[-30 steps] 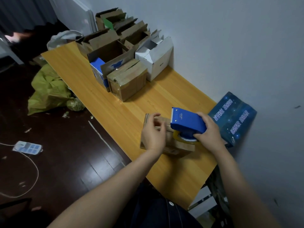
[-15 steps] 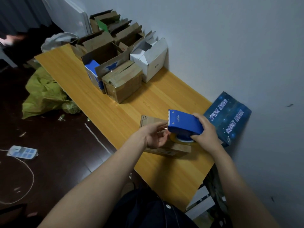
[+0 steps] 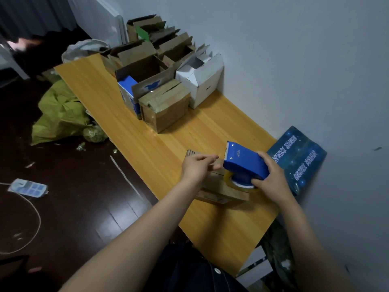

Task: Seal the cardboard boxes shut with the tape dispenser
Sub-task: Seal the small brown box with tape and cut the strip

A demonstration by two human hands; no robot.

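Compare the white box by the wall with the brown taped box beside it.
The white box is white card; the brown box is plain cardboard with glossy tape on it. The white box's top flaps stand open; the brown box's are folded down. Both stand on the table, untouched.

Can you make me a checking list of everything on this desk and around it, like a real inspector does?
Surface: wooden table set along a pale wall.
Job's things: blue tape dispenser held over a small cardboard box; a closed brown box, open boxes and a white box at the far end.
Clutter: blue packet leaning on the wall; yellow-green bag and scraps on the floor.
Hands: right hand grips the tape dispenser; left hand lies with fingers straight over the cardboard box.
Cables: power strip with a white cable on the floor.
Surroundings: dark shiny floor; dark curtain far left.
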